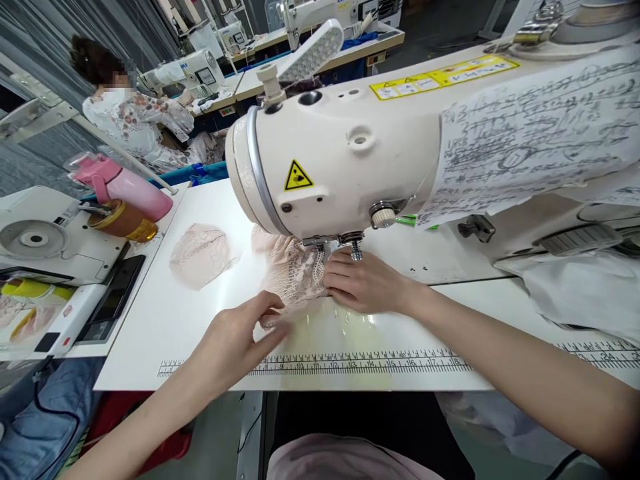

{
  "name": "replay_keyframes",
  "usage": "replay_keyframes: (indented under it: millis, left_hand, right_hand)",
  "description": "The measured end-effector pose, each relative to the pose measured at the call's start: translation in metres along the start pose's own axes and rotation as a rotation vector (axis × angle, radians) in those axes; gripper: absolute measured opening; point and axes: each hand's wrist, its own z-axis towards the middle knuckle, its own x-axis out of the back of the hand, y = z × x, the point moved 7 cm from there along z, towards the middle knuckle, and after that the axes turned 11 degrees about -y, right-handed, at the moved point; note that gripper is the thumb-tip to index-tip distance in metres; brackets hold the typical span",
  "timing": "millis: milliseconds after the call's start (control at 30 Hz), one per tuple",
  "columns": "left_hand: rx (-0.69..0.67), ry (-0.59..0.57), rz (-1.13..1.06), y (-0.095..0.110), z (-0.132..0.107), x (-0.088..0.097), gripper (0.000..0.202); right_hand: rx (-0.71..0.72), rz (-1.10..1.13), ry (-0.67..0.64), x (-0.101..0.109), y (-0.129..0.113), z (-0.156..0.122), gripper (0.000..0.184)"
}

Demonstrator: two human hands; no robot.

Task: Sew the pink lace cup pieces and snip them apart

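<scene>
A pale pink lace piece [293,270] lies gathered under the presser foot of a white sewing machine [345,160]. At the near left corner of the lace, my left hand [243,337] has its fingers curled over the edge, gripping it; the thumb is smeared by motion. Close beside the needle area is my right hand [363,280], its fingers together and bent on the lace's scalloped right border. The machine head partly hides the right fingertips and the lace at the needle. A separate flat pale pink fabric piece [200,257] rests on the table to the left.
A ruler strip [350,363] runs along the white table's front edge. To the left are a pink bottle [125,187], an amber cup [123,220] and a black phone-like device [113,297]. Handwritten paper [540,127] covers the machine arm. Another person [135,120] sits behind.
</scene>
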Motion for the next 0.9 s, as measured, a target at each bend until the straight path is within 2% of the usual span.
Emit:
replay_keyframes:
  millis: [67,133,267,367,533,633,700,767,833,900]
  left_hand:
    - [-0.047,-0.032,0.113,0.002,0.005,-0.005,0.032]
    - [-0.1,-0.015,0.216,0.005,0.013,-0.01,0.033]
    - [-0.232,0.12,0.285,0.012,0.032,-0.012,0.023]
    - [-0.361,0.178,0.288,0.019,0.046,-0.012,0.013]
    - [-0.534,0.278,0.349,0.031,0.052,-0.013,0.012]
    - [-0.575,0.325,0.384,0.033,0.051,-0.014,0.009]
    - [-0.583,0.335,0.381,0.032,0.052,-0.016,0.009]
    - [-0.581,0.345,0.379,0.029,0.052,-0.018,0.011]
    - [-0.57,0.351,0.39,0.026,0.052,-0.019,0.013]
    - [-0.562,0.359,0.393,0.023,0.051,-0.02,0.013]
  right_hand:
    - [0.002,-0.004,0.011,0.002,0.002,-0.001,0.019]
    - [-0.001,-0.01,0.039,0.006,0.004,-0.002,0.016]
    - [0.005,-0.033,0.125,0.015,0.004,-0.004,0.013]
    - [0.024,-0.049,0.169,0.018,0.003,-0.006,0.011]
    - [0.027,-0.029,0.08,0.014,0.004,-0.005,0.011]
    - [-0.001,-0.065,0.065,0.011,0.003,-0.002,0.023]
    - [-0.006,-0.152,0.089,0.01,0.001,0.0,0.01]
    - [0.023,-0.211,0.091,0.008,-0.002,0.001,0.018]
    - [0.067,-0.188,0.07,0.006,-0.004,0.002,0.024]
    - [0.094,-0.13,0.034,0.003,-0.005,0.001,0.02]
